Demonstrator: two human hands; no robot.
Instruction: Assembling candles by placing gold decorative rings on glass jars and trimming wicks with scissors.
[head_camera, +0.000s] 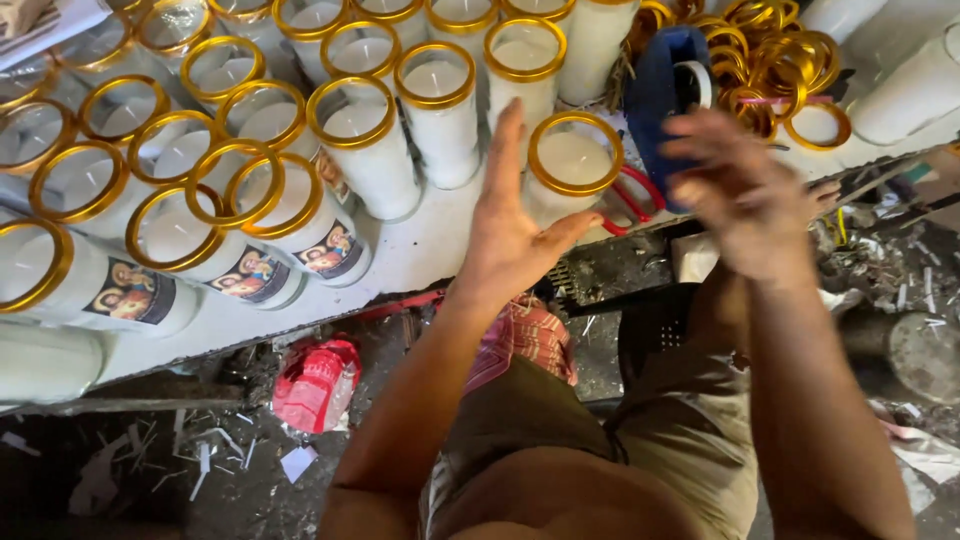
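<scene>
Fingers of the left hand stand straight and close together, thumb angled out, the palm upright at centre frame and just beside a white candle in a clear glass jar capped with a shiny gold ring, though whether skin meets glass cannot be told. At right, the right hand hangs palm-down and blurred, its fingers loosely spread and empty, near a blue tape holder and red-handled scissors. Both bare forearms rise from the lower frame. Rows of matching gold-rimmed candle jars crowd the white counter across the upper left, some lying on their sides with picture labels showing. Loose gold rings pile at upper right. A crumpled red bag lies on the littered floor at lower left.
</scene>
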